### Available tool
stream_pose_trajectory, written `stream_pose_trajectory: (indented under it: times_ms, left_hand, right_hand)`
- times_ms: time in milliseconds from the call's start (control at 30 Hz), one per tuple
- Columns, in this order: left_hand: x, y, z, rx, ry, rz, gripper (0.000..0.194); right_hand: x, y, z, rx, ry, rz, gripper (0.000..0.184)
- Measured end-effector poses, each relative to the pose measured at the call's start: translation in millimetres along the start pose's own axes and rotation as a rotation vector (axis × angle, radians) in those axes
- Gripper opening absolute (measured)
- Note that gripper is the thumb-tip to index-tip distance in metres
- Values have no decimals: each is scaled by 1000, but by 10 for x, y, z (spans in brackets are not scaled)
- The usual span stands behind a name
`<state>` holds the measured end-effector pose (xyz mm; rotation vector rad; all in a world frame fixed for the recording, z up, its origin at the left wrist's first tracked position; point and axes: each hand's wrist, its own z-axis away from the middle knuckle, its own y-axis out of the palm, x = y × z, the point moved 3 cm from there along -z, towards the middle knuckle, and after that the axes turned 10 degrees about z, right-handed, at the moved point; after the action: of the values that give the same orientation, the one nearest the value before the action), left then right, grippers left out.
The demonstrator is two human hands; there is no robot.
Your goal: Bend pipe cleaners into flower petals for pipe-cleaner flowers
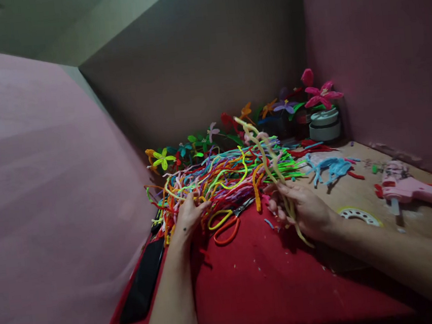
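My right hand [300,207] is closed around a few pale yellow pipe cleaners [262,147], which stick up over the pile and hang below the palm. My left hand [189,215] reaches to the near left side of a big heap of multicoloured pipe cleaners [217,174]. Its thumb is spread from the fingers, whose tips are partly lost among the stems. Between my hands lie scissors [226,227] with one yellow and one red-orange handle loop, their blades pointing to the heap. An orange pipe cleaner [257,191] lies bent by the scissors.
Pipe-cleaner flowers, among them a pink one [323,94], line the back wall. At right are a pink glue gun [409,189], light blue pipe cleaners [331,168], a white ring-shaped spool [358,214] and a lidded grey container [324,125]. A black phone-like slab [143,283] lies along the left edge.
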<state>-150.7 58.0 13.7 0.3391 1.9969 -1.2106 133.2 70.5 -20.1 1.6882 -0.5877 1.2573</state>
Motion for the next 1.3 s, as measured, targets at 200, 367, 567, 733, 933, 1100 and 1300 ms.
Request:
stream_pose_trajectory:
  times_ms: [200, 367, 567, 733, 933, 1100, 1300]
  left_hand:
    - [5, 73, -17, -6, 53, -190, 33]
    - [-29, 59, 35, -21, 106, -281, 22]
    - [-255, 38, 83, -140, 232, -403, 25]
    - [-417, 249, -96, -42, 332, -413, 24]
    - [-378, 451, -221, 43, 355, -441, 19]
    - [-328, 470, -110, 135, 427, -476, 18]
    - [-288, 478, 12, 225, 489, -529, 16]
  right_hand:
    - [-26, -50, -59, -25, 18, -4, 21]
    - [-51, 0, -19, 2, 33, 10, 22]
    - [-52, -8, -32, -10, 65, -37, 20]
    - [-28, -23, -40, -32, 106, -106, 20]
    - [-13, -48, -54, -48, 122, -145, 19]
    - [-43, -52, -59, -29, 129, -159, 21]
    - [-38, -51, -59, -50, 125, -145, 22]
